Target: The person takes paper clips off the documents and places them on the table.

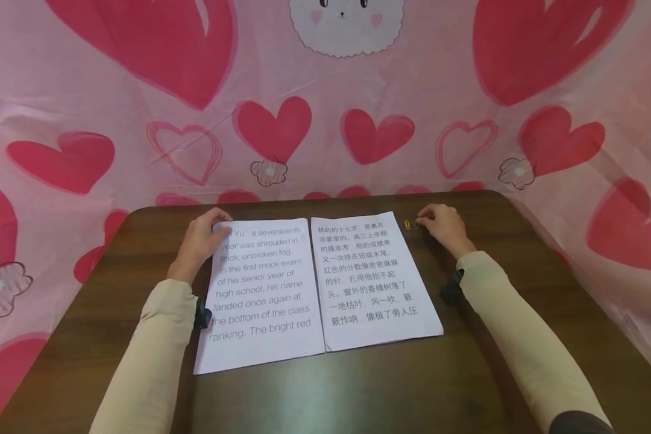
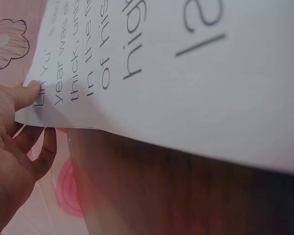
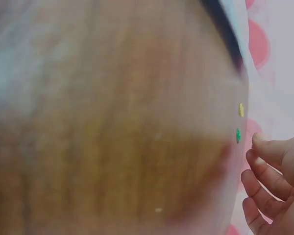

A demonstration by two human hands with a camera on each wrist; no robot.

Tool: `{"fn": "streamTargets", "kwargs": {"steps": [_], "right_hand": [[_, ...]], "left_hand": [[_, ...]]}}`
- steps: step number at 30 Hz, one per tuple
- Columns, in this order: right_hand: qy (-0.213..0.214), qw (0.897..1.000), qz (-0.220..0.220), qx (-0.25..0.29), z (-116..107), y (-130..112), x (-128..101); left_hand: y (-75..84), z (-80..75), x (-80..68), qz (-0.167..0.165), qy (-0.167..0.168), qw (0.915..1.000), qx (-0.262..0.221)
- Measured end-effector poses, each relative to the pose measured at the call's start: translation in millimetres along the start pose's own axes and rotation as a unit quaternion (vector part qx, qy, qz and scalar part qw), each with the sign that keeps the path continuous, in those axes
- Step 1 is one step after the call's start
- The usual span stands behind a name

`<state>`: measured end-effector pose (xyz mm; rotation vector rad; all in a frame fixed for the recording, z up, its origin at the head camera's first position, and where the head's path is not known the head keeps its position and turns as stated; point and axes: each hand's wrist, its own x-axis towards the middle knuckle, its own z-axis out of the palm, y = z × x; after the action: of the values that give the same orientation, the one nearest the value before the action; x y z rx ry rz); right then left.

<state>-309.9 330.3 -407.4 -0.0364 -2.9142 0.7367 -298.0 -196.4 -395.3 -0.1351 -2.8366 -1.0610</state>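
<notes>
Brown table (image 1: 369,392): it lies under the Chinese page (image 1: 377,277) and shows on every side of it.
English page (image 1: 260,295): it lies just left of the Chinese page.
Black wrist camera (image 1: 202,314): it sits left of the Chinese page, over the English page's left edge, so it could bump the paper.
Left hand (image 1: 198,244): well left of the Chinese page, it pinches the English page's far left corner, thumb on top, fingers under. The paper looks thin, so a soft pinch seems best.
Right hand (image 1: 445,226): right of the Chinese page's far end, fingers loosely bent, holding nothing.
Green clip (image 1: 416,224): right of the Chinese page, near the right fingertips. It is tiny, so it probably needs thumb and finger tips only.
Yellow clip (image 1: 407,224): between the Chinese page and the green clip, close enough to get knocked.
Heart cloth (image 1: 271,126): it hangs behind the Chinese page.
</notes>
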Motion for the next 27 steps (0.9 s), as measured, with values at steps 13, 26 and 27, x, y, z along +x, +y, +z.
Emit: {"fn": "streamTargets", "kwargs": {"steps": [13, 26, 27], "right_hand": [[-0.006, 1.000, 0.009, 0.029, -5, -8, 0], [0.011, 0.998, -0.011, 0.059, -3, -17, 0], [0.010, 0.998, -0.011, 0.062, -3, -19, 0]], "left_hand": [[1.7, 0.2, 2.1, 0.019, 0.015, 0.9996, 0.011], [7.2, 2.5, 2.3, 0.034, 0.036, 0.9987, 0.004], [8.4, 2.7, 2.2, 0.035, 0.038, 0.9987, 0.004]]}}
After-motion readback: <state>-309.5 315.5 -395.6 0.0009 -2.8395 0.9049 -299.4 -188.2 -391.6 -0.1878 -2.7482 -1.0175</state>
